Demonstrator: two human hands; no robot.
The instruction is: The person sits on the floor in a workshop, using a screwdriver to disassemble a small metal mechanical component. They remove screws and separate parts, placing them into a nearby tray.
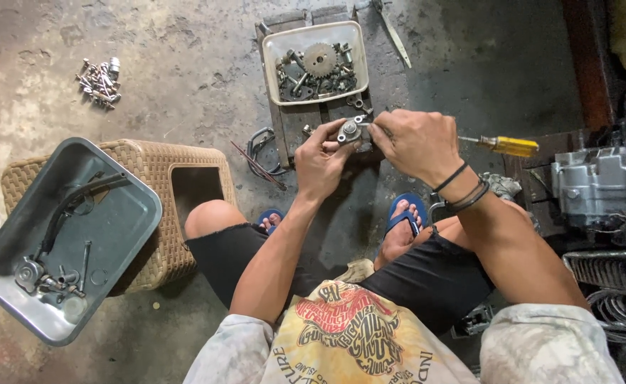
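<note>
The left hand (321, 162) pinches a small metal part (349, 131) between thumb and fingertips, holding it up above the dirty floor (185, 78), just below a white tray (273, 44) of bolts and a gear. The right hand (414, 142) is closed around a yellow-handled screwdriver (506, 146), its fingertips touching the part's right side.
</note>
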